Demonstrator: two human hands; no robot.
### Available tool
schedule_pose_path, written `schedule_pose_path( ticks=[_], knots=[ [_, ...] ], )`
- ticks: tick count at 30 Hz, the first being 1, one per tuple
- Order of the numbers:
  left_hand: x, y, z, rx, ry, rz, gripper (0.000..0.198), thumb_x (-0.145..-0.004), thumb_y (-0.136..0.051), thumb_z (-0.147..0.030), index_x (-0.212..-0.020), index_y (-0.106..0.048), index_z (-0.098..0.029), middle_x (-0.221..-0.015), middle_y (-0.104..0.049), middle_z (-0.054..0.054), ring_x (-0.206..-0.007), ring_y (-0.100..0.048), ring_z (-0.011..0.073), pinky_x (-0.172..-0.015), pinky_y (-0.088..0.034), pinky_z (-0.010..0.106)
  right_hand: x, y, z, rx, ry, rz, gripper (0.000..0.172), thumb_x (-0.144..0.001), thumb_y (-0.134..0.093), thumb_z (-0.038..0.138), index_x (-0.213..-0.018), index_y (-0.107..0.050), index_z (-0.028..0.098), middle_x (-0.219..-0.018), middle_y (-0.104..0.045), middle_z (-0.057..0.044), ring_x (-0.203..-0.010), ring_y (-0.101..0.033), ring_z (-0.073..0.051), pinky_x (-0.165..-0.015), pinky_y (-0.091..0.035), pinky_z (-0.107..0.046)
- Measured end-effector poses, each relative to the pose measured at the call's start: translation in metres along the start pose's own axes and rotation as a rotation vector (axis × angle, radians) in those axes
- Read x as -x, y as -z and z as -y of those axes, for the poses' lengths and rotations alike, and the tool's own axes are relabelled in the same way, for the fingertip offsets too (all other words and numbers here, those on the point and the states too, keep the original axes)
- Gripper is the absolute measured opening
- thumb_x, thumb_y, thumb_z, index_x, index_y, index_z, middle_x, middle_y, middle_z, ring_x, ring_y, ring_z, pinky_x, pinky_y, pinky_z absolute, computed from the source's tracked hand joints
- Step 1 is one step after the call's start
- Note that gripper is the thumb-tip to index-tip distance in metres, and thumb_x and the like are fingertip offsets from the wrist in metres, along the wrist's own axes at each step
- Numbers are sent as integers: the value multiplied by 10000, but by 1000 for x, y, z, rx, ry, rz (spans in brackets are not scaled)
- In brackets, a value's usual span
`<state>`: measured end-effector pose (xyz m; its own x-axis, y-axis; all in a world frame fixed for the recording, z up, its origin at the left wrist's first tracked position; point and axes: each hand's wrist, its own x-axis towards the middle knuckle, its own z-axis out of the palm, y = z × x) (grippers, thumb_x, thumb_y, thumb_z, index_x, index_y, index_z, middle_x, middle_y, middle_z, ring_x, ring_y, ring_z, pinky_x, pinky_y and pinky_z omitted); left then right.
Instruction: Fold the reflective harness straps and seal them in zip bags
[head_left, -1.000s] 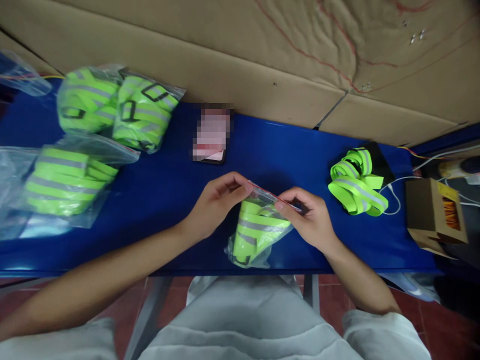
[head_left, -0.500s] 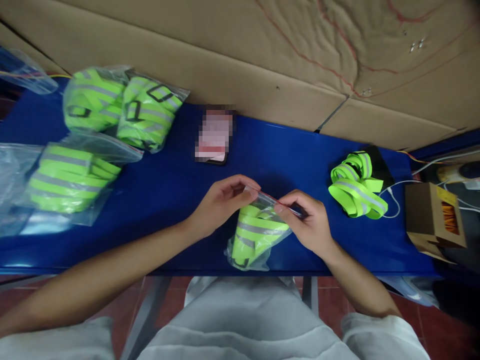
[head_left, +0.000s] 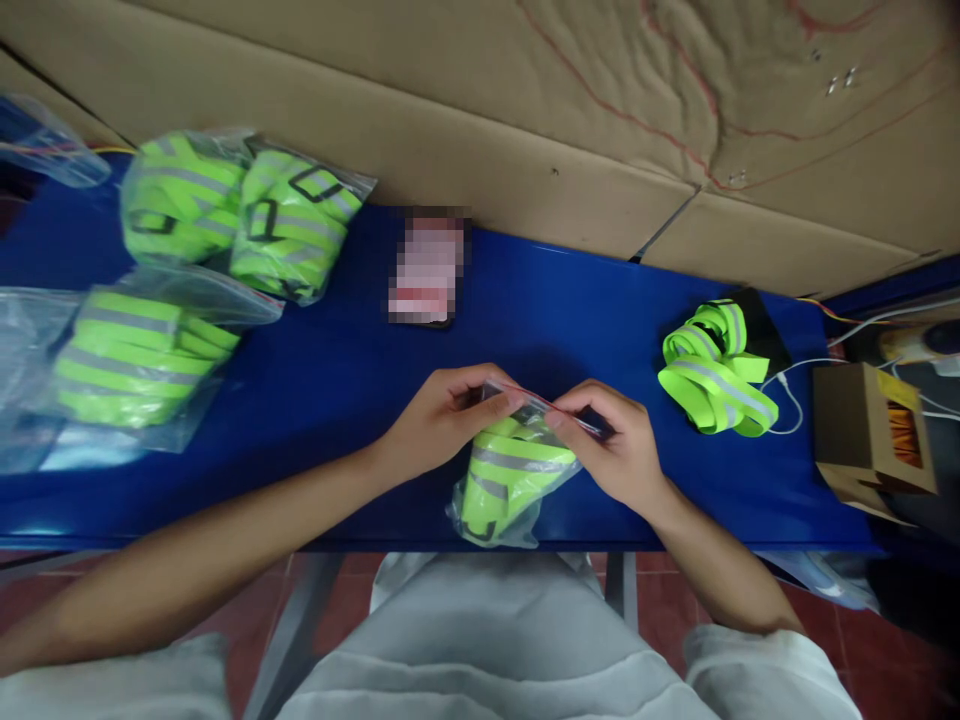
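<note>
A clear zip-lock bag (head_left: 525, 508) rests near the table's front edge, its red-lined zip strip uppermost. Inside it is a folded neon-yellow reflective strap (head_left: 517, 462) with grey stripes and a dark buckle. My left hand (head_left: 457, 415) pinches the left part of the zip strip between thumb and fingers. Close by on the right, my right hand (head_left: 611, 435) grips the strip with thumb and forefinger. Both hands are closed, and a short stretch of zip shows between them.
Several filled bags (head_left: 142, 355) of neon straps lie at the left. A blurred-out phone (head_left: 427, 268) lies at the back of the blue table (head_left: 555, 300). Loose reflective straps (head_left: 716, 370), white cables and a cardboard box (head_left: 862, 425) are on the right. Behind stands a brown covered wall (head_left: 450, 130).
My left hand has shifted slightly right and toward me along the zip strip, closer to my right hand. The right hand stays nearly in place on the bag.
</note>
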<state>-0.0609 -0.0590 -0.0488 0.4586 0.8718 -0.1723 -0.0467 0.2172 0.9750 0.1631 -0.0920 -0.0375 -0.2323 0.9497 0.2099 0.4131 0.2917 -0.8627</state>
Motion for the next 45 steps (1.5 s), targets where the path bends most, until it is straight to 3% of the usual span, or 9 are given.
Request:
schedule_pose_path(
  ticks=[3, 12, 18, 23, 30, 36, 40, 45],
  knots=[
    [-1, -1, 0, 35, 20, -51, 273, -933, -743, -435, -942, -784, -166, -899, -757, 33, -843, -653, 136, -773, -483, 222, 0, 1, 0, 9, 10, -12, 62, -947, -734, 226, -895, -703, 218, -819, -716, 4, -732, -659, -128, -673, -512, -269],
    [-1, 0, 7, 9, -41, -91, 261, -899, -786, -400, -903, -734, -145, -818, -702, 9, -705, -590, 88, -635, -446, 184, 0, 1, 0, 12, 1, -18, 67, -951, -727, 211, -892, -697, 211, -824, -706, 13, -734, -643, -108, -690, -509, -250],
    [0, 1, 6, 29, -15, -68, 271, -897, -773, -417, -898, -715, -152, -794, -666, -3, -698, -569, 89, -638, -433, 188, 0, 0, 2, 4, 10, -2, 61, -948, -728, 208, -898, -693, 213, -823, -703, 9, -727, -645, -116, -680, -510, -260],
    [1, -1, 4, -63, 57, 32, 287, -881, -775, -427, -885, -742, -142, -773, -672, 15, -666, -557, 97, -602, -402, 201, 2, -4, 3, -5, 56, 29, 57, -944, -727, 174, -917, -693, 212, -833, -708, 8, -750, -663, -112, -687, -514, -246],
    [3, 0, 5, -131, -7, 36, 287, -903, -745, -421, -875, -730, -136, -768, -662, 17, -650, -546, 96, -577, -390, 206, 1, -4, 1, -7, 55, 54, 53, -951, -722, 177, -930, -692, 216, -847, -706, 8, -759, -660, -111, -690, -514, -245],
    [2, 0, 2, -160, -74, 75, 168, -903, -757, -324, -921, -766, -157, -857, -730, 24, -744, -644, 103, -656, -464, 188, 3, -3, 0, 26, 67, 75, 40, -969, -709, 190, -948, -688, 217, -862, -705, 5, -779, -664, -112, -707, -518, -245],
    [3, -2, 0, -172, -146, 95, 112, -905, -744, -257, -866, -767, -155, -855, -727, 24, -715, -646, 95, -622, -470, 181, 7, -4, 1, 34, 64, 94, 84, -976, -704, 210, -896, -682, 208, -806, -676, 11, -723, -636, -107, -633, -494, -231],
    [4, -2, 0, -238, -142, 61, 167, -921, -747, -320, -856, -779, -169, -843, -748, 27, -741, -668, 118, -664, -495, 202, 3, -7, -2, 3, 35, 61, 108, -968, -719, 246, -869, -704, 206, -785, -690, 12, -688, -627, -103, -627, -487, -230]
  ],
)
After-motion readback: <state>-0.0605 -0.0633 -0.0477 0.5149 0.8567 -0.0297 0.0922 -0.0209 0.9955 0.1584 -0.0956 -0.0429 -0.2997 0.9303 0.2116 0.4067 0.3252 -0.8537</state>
